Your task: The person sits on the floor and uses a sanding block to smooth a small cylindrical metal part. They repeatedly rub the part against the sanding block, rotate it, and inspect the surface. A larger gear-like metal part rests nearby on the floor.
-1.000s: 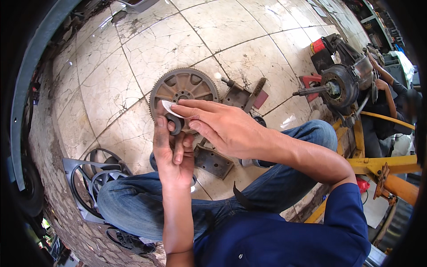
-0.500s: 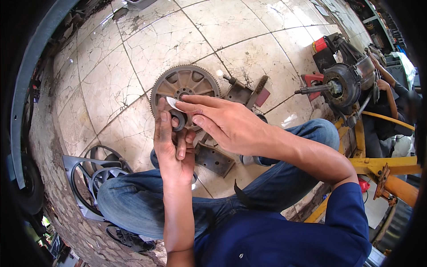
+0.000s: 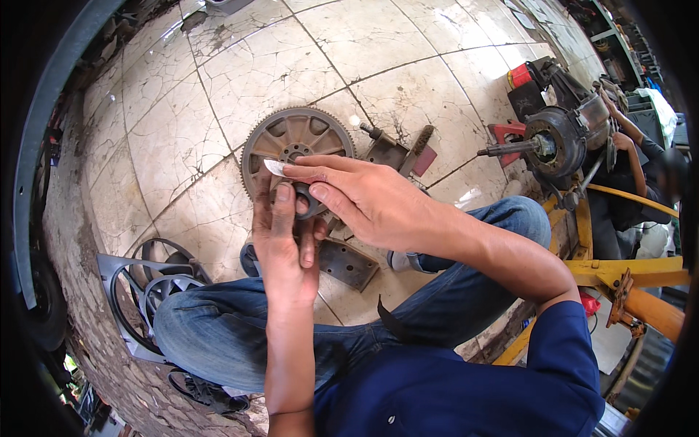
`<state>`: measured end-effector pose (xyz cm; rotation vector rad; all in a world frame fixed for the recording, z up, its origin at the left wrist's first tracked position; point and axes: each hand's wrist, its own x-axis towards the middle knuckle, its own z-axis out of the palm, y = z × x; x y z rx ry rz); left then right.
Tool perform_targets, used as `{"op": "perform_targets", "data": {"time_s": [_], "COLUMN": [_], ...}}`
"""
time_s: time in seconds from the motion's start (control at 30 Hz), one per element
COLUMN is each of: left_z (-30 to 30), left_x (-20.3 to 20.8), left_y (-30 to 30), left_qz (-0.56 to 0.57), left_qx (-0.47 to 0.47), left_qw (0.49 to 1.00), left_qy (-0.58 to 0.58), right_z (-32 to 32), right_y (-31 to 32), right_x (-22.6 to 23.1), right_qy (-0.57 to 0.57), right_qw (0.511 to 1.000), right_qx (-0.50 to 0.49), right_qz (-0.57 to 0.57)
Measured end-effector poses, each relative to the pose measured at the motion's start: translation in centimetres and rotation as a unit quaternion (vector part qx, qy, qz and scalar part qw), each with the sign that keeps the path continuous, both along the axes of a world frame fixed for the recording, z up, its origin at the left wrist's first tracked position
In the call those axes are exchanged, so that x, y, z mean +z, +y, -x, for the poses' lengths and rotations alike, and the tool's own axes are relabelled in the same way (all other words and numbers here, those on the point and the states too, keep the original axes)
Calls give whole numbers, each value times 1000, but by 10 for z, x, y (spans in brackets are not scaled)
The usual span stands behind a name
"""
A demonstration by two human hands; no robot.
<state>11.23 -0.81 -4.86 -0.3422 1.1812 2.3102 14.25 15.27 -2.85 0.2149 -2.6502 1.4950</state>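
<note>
A dark grey metal ring [image 3: 313, 207] sits in the blackened fingers of my left hand [image 3: 287, 258], which are curled round it with the palm turned up. Just above it, my right hand [image 3: 368, 198] reaches across from the right, palm down. A small pale folded sheet [image 3: 274, 167] is pinned under its outstretched fingers and pokes out past their tips; I cannot tell if it is paper or cloth. My right thumb is at the ring's edge. Beyond both hands lies a toothed flywheel [image 3: 331, 135] on the floor, partly covered by my fingers.
Right of the flywheel are a metal block [image 3: 386, 151] and a brush [image 3: 418, 146]. A drilled steel plate [image 3: 348, 264] lies between my legs. A fan shroud [image 3: 120, 291] stands at left. A shafted machine assembly [image 3: 557, 142], a yellow frame [image 3: 604, 271] and another person [image 3: 641, 171] are at right.
The ring has turned and shifted slightly right in my left fingers, and its opening shows more. My right hand has moved slightly left with the pale sheet.
</note>
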Motion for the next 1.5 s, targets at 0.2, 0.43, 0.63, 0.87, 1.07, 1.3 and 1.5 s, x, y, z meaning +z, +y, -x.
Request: {"op": "perform_targets", "data": {"time_s": [0.2, 0.43, 0.63, 0.87, 1.07, 1.3, 1.5], "left_z": [1, 1, 4, -3, -3, -2, -5], "left_x": [6, 7, 4, 9, 14, 12, 16], "left_y": [-1, -7, -8, 2, 2, 1, 4], "left_qz": [3, -43, -31, 5, 43, 29, 89], "left_qx": [14, 0, 2, -19, -48, -27, 10], "left_qw": [999, 999, 999, 999, 998, 999, 994], "left_qy": [-49, -11, -17, -25, 4, 19, 62], "right_z": [-1, 0, 0, 1, 0, 1, 1], "right_y": [1, 1, 0, 4, 3, 2, 4], "right_x": [2, -2, -1, 3, 3, 1, 6], "right_qy": [-16, 13, 25, -13, 9, 19, 16], "right_qw": [1000, 999, 999, 999, 999, 999, 998], "right_qx": [11, 13, 20, 30, 21, 21, 27], "right_qz": [-4, -37, -28, -30, -26, -21, -47]}}
